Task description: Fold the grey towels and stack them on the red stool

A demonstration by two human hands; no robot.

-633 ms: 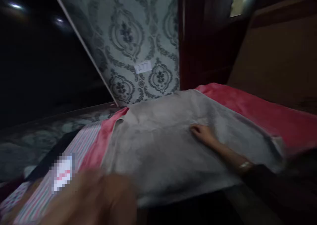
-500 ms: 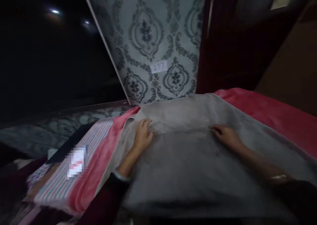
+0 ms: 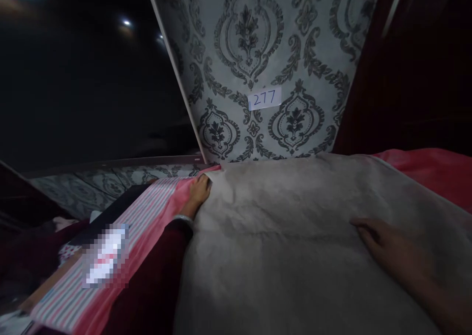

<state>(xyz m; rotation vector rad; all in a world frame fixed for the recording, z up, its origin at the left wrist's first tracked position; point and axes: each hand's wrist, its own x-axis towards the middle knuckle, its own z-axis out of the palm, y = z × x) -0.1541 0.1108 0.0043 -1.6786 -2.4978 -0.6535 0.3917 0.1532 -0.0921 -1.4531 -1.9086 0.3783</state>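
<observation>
A large grey cloth [image 3: 295, 271] with soft creases spreads across the middle, over a pink cloth. At its far left corner my left hand [image 3: 200, 190] has its fingers curled over the edge and is closed on the cloth. To the right, my right hand [image 3: 391, 246] is over the grey cloth, slightly blurred, fingers stretched out and the thumb a little apart. Nothing shows in it, and whether it presses on the cloth I cannot tell.
On the left lie a striped cloth [image 3: 70, 303] and a pink cloth [image 3: 162, 236] beneath the grey one. More pink cloth [image 3: 435, 170] shows at the right. Behind stand a dark television screen [image 3: 92, 89] and a patterned wall with a paper label [image 3: 264, 99] reading 277.
My left hand has moved left from the middle of the grey cloth to its far left corner and closed on it. My right hand appears lower and farther right; the view has also shifted.
</observation>
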